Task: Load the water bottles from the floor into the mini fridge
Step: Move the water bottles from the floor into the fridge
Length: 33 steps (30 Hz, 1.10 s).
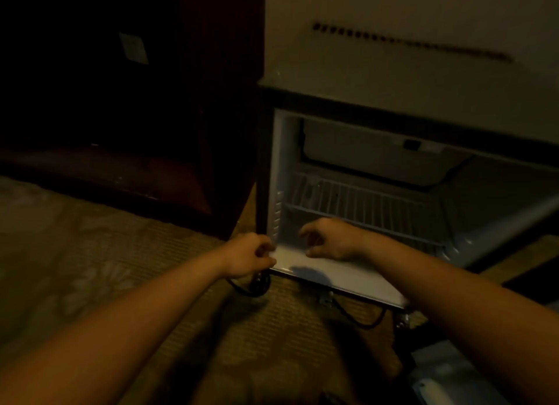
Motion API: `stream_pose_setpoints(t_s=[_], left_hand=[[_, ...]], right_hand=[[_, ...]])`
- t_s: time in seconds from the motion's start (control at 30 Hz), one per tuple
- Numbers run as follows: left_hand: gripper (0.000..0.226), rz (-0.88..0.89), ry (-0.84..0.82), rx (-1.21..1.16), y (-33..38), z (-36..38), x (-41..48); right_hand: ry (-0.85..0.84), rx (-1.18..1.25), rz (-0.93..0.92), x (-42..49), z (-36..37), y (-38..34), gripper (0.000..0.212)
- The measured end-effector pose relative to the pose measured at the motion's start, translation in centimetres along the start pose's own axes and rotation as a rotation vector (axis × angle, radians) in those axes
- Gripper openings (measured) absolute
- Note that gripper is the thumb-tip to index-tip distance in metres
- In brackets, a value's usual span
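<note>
One mini fridge [279, 162] stands open on the far right, its door [496, 223] swung out to the right, with one wire shelf [363, 201] across the inside. Two bare hands reach toward it. The left hand [249, 254] is at the fridge's lower left front corner with its fingers curled; whether it grips the edge cannot be told. The right hand [331, 238] hovers just inside the opening below the shelf, fingers loosely curled and holding nothing. Two black cable loops [251, 289] lie on the carpeted floor [90, 238] under the fridge's front edge. One pale bundle [447, 377] lies on the floor at the near right, too blurred to make out as water bottles. One dark cabinet [136, 168] stands to the left.
</note>
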<state>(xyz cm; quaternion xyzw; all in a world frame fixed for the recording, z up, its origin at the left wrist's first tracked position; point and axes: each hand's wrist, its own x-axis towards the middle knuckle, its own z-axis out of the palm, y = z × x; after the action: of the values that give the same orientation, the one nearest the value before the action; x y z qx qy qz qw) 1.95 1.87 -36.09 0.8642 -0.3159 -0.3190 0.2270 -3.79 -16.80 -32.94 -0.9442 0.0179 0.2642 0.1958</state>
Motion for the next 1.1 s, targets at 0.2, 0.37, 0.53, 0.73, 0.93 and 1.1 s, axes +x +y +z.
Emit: stream_pose_setpoints(t_s=[0.2,0.37,0.53,0.73,0.93,1.1], left_hand=[[0.033,0.036,0.166,0.05,0.1,-5.9,-9.8],[0.039,-0.044,0.213,0.051,-1.6,-8.4,-19.2],[0.042,-0.167,0.206,-0.028,-4.5,-8.1,-28.3],[0.044,-0.306,0.134,-0.183,-10.5,-3.6,-36.7],[0.033,-0.378,0.054,-0.332,-14.5,3.3,-39.7],[0.049,-0.494,-0.106,-0.46,-16.0,8.0,-39.3]], right_hand=[[0.105,-0.189,-0.172,-4.9,-4.6,-9.2,0.041],[0.131,-0.233,-0.269,-9.1,-4.4,-17.6,0.045],[0.129,-0.248,-0.359,-12.2,-0.6,-25.5,0.044],[-0.018,-0.182,-0.376,-12.8,8.4,-32.1,0.042],[-0.175,-0.114,-0.368,-11.1,17.6,-33.5,0.04],[-0.281,-0.133,-0.251,-9.1,23.0,-30.9,0.041]])
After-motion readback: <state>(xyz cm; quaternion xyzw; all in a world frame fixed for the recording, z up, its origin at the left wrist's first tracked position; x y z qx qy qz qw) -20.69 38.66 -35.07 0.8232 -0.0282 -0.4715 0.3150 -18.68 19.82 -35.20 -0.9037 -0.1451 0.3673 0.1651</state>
